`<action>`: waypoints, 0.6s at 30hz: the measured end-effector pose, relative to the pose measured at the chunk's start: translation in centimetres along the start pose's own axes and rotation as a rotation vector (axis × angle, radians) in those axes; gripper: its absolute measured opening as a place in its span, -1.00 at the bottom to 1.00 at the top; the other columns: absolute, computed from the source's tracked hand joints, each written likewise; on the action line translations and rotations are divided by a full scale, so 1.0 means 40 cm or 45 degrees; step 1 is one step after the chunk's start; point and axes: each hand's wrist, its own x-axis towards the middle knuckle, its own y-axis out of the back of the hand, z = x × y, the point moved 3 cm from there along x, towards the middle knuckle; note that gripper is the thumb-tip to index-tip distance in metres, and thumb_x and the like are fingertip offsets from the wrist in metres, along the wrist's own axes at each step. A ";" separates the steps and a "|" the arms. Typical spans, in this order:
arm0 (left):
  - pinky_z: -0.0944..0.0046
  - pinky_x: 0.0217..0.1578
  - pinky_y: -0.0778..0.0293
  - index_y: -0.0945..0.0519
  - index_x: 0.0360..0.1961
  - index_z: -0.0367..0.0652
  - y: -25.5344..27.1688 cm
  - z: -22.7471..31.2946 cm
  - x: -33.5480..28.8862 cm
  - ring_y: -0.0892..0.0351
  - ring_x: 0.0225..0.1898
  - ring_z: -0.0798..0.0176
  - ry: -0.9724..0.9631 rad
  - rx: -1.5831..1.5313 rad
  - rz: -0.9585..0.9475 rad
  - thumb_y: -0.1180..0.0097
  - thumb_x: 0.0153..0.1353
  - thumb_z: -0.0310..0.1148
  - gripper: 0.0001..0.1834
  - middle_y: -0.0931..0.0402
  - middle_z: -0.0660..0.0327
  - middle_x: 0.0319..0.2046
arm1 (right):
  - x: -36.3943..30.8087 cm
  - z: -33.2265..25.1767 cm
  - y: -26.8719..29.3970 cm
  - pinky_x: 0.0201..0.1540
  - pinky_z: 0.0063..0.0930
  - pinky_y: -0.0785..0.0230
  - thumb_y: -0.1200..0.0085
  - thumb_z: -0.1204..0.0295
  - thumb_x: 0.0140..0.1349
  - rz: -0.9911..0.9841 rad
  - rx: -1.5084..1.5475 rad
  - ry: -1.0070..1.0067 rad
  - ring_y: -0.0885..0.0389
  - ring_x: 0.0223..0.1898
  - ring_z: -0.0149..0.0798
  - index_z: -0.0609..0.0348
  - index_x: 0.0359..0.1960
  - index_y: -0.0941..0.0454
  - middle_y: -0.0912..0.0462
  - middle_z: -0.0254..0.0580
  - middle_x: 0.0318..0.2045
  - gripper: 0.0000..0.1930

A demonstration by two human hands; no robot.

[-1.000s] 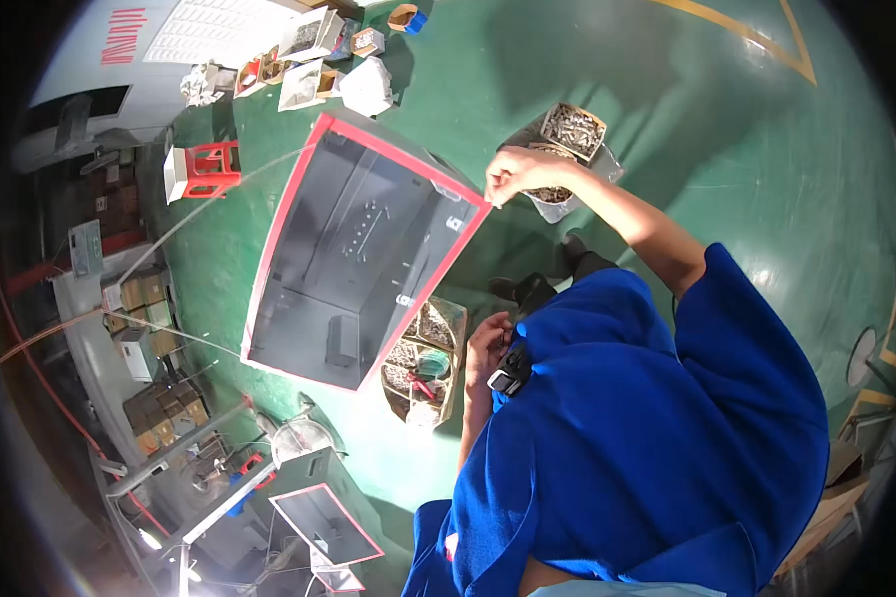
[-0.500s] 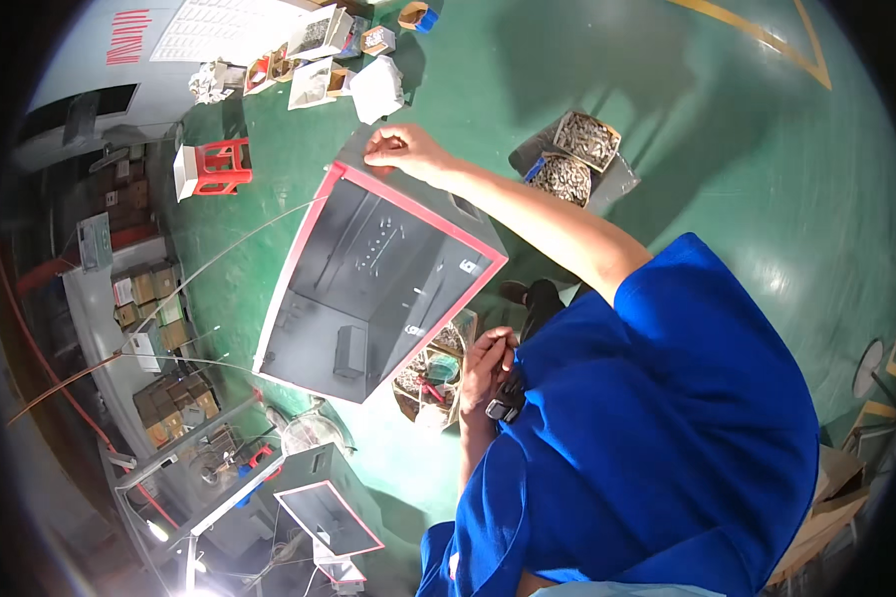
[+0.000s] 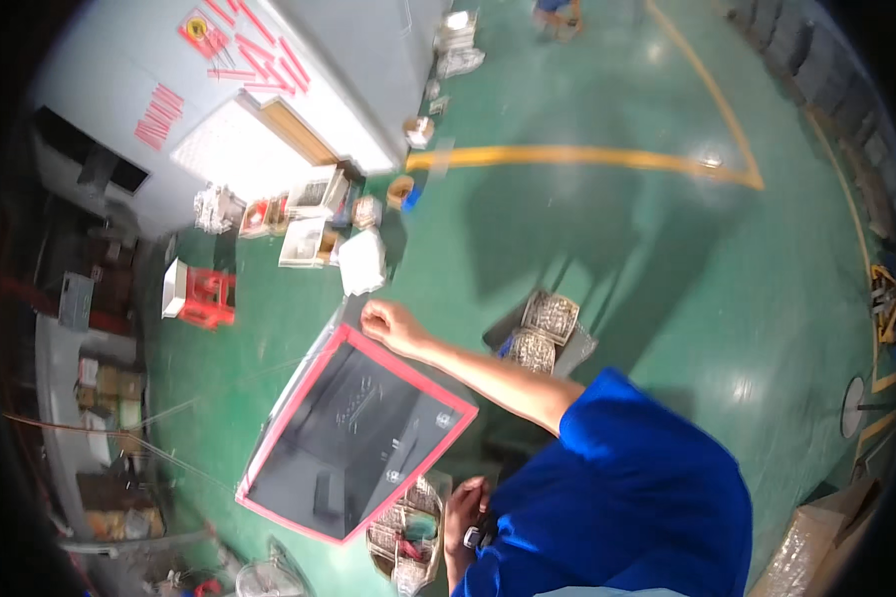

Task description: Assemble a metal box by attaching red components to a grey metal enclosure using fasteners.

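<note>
A grey sheet-metal cabinet with a pinkish-red rim stands tilted in front of me, its open side showing a dark interior. At its upper edge, my right hand rests with the fingers curled in; whatever they hold is hidden. My left hand, a dark watch on its wrist, is held close to my body beside the cabinet's lower right edge. Its fingers are curled together, and their contents cannot be made out. Below that edge sits a divided container of small metal parts.
Beyond the cabinet, two boxes of small metal parts stand on the green floor. A red stool is at the left, near white bins. Thin wires stretch left of the cabinet. A cardboard box stands at lower right.
My view has swung, so the cabinet and both hands sit lower in the picture and more wall and floor show. My right hand stays at the cabinet's upper edge, its fingers curled tighter.
</note>
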 end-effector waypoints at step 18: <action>0.50 -0.57 -0.19 -0.53 -0.14 -0.27 0.156 0.133 -0.012 -0.33 -0.54 0.45 -0.286 -0.069 -0.113 0.13 0.26 -0.51 -0.78 -0.49 0.19 -0.36 | -0.010 0.050 -0.142 -0.27 -0.57 -0.43 -0.04 0.44 0.24 -0.438 -0.088 -0.200 -0.52 -0.39 -0.49 0.25 -0.35 -0.47 -0.53 -0.35 -0.45 -0.88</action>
